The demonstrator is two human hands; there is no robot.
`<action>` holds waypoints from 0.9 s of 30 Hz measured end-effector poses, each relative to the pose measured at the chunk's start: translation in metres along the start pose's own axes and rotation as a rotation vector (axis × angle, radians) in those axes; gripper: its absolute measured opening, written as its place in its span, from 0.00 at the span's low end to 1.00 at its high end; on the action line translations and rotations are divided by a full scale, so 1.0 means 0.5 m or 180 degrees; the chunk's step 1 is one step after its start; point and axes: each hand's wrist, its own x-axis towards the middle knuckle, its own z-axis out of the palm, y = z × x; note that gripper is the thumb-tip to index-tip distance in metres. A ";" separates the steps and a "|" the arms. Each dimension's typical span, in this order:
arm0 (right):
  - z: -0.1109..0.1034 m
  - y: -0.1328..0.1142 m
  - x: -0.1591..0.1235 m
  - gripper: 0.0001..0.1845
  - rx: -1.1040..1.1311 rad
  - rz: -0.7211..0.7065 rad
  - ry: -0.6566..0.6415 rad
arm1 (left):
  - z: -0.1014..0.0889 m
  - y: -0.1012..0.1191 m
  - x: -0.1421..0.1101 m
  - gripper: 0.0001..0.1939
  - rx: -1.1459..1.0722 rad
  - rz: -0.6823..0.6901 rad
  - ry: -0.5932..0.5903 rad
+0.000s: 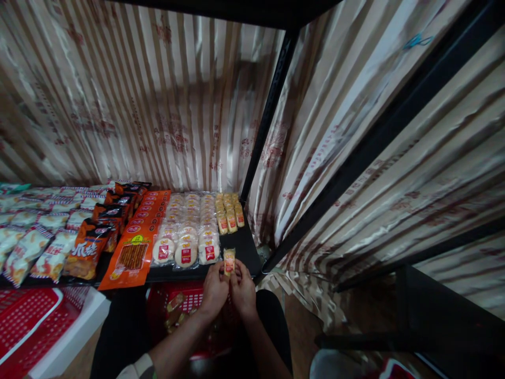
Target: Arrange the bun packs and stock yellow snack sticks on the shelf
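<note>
Both hands meet at the front edge of a black shelf [236,243]. Between their fingertips stands a small wrapped snack [229,258], yellowish with a red label, held upright. My left hand [215,289] grips it from the left and my right hand [243,292] from the right, fingers closed on it. Farther back on the shelf, rows of matching small wrapped snacks [228,216] stand close together. To their left are rows of round white crackers [186,251] in clear wrappers. Below my forearms, a red basket [195,300] holds several more of the small wrapped snacks [175,310].
An orange snack bag [132,252] lies left of the crackers. Beyond it are black-and-orange bags [84,250] and white bags [51,258]. Another red basket [33,321] stands at lower left. Black posts [272,110] and striped curtains [177,95] enclose the shelf.
</note>
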 end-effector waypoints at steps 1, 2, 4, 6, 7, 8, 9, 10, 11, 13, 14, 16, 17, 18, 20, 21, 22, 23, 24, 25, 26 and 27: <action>-0.001 0.001 0.006 0.20 0.0024 0.0002 -0.0024 | 0.002 0.003 0.003 0.17 -0.0018 -0.0001 0.0005; -0.002 0.002 0.013 0.19 0.0048 -0.0001 -0.0055 | 0.003 0.006 0.006 0.17 -0.0022 -0.0011 0.0003; -0.004 0.005 0.028 0.18 0.0094 -0.0005 -0.0113 | 0.003 0.015 0.011 0.18 -0.0002 -0.0028 -0.0022; -0.005 0.006 0.040 0.17 0.0114 -0.0009 -0.0142 | 0.002 0.024 0.017 0.19 0.0033 -0.0014 -0.0065; -0.004 0.007 0.045 0.16 0.0109 -0.0018 -0.0139 | 0.001 0.028 0.019 0.19 0.0053 0.0004 -0.0078; -0.003 0.008 0.050 0.16 0.0097 -0.0029 -0.0124 | 0.001 0.031 0.022 0.19 0.0073 0.0030 -0.0083; -0.001 0.008 0.053 0.16 0.0081 -0.0042 -0.0099 | 0.001 0.034 0.025 0.19 0.0091 0.0054 -0.0095; 0.001 0.009 0.056 0.17 0.0063 -0.0053 -0.0076 | 0.001 0.037 0.028 0.19 0.0109 0.0069 -0.0101; 0.004 0.010 0.058 0.17 0.0046 -0.0059 -0.0052 | 0.002 0.040 0.031 0.19 0.0123 0.0080 -0.0095; 0.009 0.010 0.062 0.17 0.0021 -0.0057 0.0001 | 0.005 0.046 0.036 0.19 0.0127 0.0092 -0.0093; 0.011 0.010 0.064 0.17 0.0012 -0.0047 0.0024 | 0.006 0.049 0.038 0.18 0.0121 0.0089 -0.0074; 0.014 0.008 0.068 0.17 0.0003 -0.0022 0.0063 | 0.009 0.056 0.044 0.18 0.0115 0.0040 -0.0003; 0.015 0.006 0.070 0.17 0.0008 -0.0013 0.0079 | 0.011 0.059 0.047 0.18 0.0110 0.0010 0.0023; 0.016 0.005 0.072 0.18 0.0019 -0.0012 0.0094 | 0.012 0.062 0.050 0.18 0.0106 -0.0014 0.0041; 0.019 0.003 0.078 0.19 0.0066 -0.0043 0.0155 | 0.015 0.068 0.057 0.18 0.0084 -0.0033 0.0041; 0.021 0.003 0.081 0.20 0.0096 -0.0069 0.0189 | 0.017 0.071 0.060 0.18 0.0072 -0.0044 0.0032; 0.023 0.004 0.085 0.20 0.0127 -0.0091 0.0216 | 0.019 0.073 0.063 0.18 0.0067 -0.0069 0.0033; 0.025 0.005 0.089 0.21 0.0159 -0.0105 0.0237 | 0.021 0.074 0.067 0.19 0.0072 -0.0114 0.0052; 0.028 0.007 0.093 0.21 0.0198 -0.0109 0.0248 | 0.023 0.076 0.070 0.19 0.0087 -0.0161 0.0080; 0.031 0.009 0.098 0.21 0.0247 -0.0105 0.0256 | 0.026 0.076 0.073 0.20 0.0108 -0.0203 0.0118; 0.035 0.011 0.102 0.21 0.0304 -0.0099 0.0261 | 0.028 0.077 0.077 0.20 0.0126 -0.0233 0.0149; 0.038 0.012 0.107 0.21 0.0365 -0.0096 0.0269 | 0.031 0.077 0.080 0.20 0.0128 -0.0241 0.0172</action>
